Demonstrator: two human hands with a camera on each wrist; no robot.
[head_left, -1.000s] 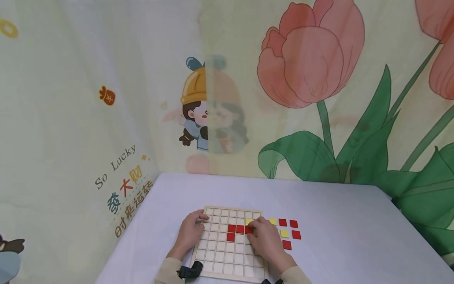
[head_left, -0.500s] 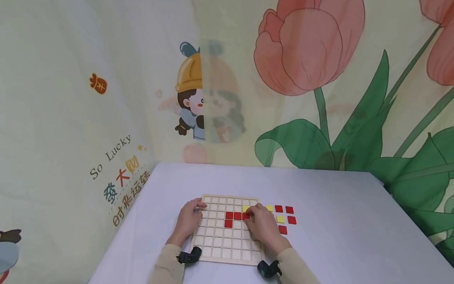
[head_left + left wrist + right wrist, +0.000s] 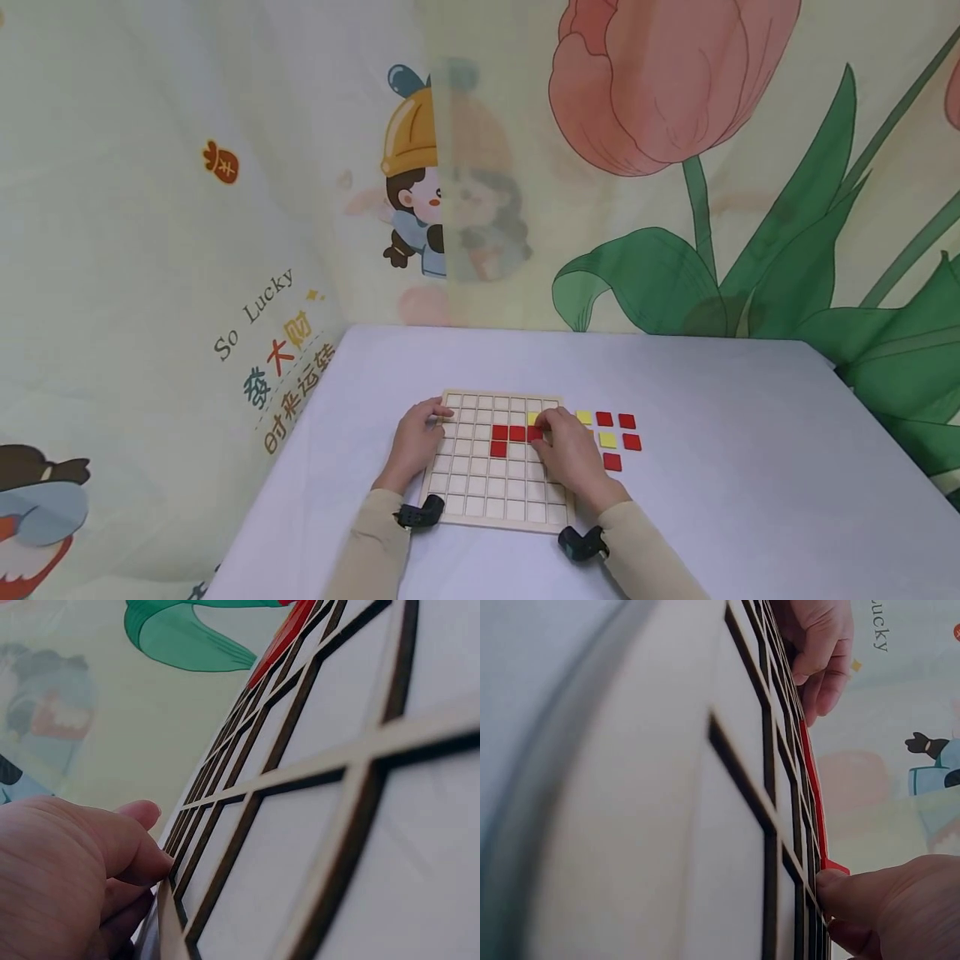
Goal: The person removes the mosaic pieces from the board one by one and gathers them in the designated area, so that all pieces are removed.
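A wooden grid board (image 3: 498, 479) lies on the white table. In the head view, my left hand (image 3: 415, 442) holds its left edge; the left wrist view shows the thumb and fingers of this hand (image 3: 82, 877) at the rim. Over the right part of the board, my right hand (image 3: 573, 454) pinches a red square tile (image 3: 533, 434) at the end of a red row. In the right wrist view that tile (image 3: 835, 865) stands slightly tilted by the thumb. More red tiles (image 3: 499, 432) sit in cells to its left, one below them. A yellow tile (image 3: 532, 417) sits just above, partly hidden by the fingers.
Loose red tiles (image 3: 632, 442) and yellow tiles (image 3: 607, 440) lie on the table right of the board, some partly behind the right hand. A printed cloth (image 3: 637, 275) with tulips hangs behind the white table (image 3: 750, 467).
The head view has tilted downward, so everything appears higher in it. Both hands keep their places on the board, and the right hand stays at the same red tile.
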